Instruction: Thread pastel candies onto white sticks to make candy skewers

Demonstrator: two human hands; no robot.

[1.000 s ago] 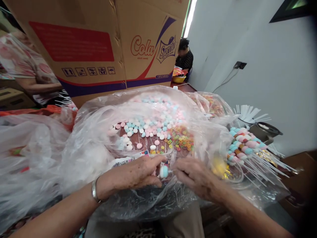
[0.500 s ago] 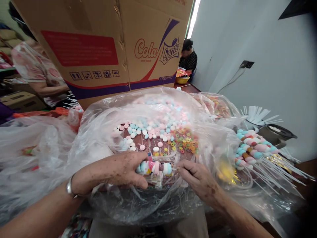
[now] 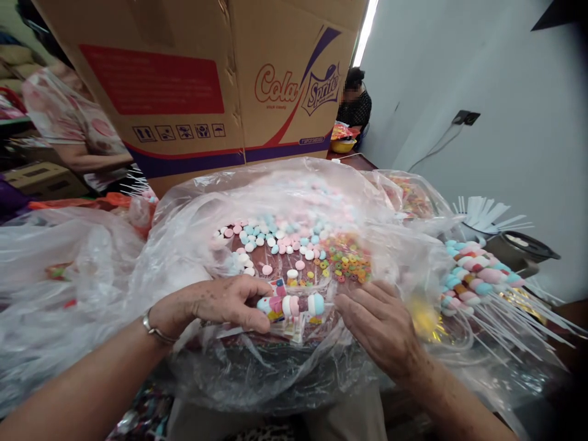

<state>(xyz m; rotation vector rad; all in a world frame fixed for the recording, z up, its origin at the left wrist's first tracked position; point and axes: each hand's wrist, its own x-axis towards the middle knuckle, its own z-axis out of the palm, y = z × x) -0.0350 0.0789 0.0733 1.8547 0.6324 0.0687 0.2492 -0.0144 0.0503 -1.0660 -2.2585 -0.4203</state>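
My left hand pinches one end of a candy skewer strung with blue, pink and white pieces. My right hand grips the other end, its fingers curled at the stick. Both hands rest inside the mouth of a big clear plastic bag on my lap. In the bag lie several loose pastel candies and small coloured rings.
A pile of finished candy skewers with white sticks lies at the right, beside a dark pot. A large cardboard box stands behind the bag. Another plastic bag sits left. Other people sit far left and at the back.
The skewer has come out from under my left hand and now shows several pieces in a row. My left hand slid left along it; my right hand shifted slightly right.
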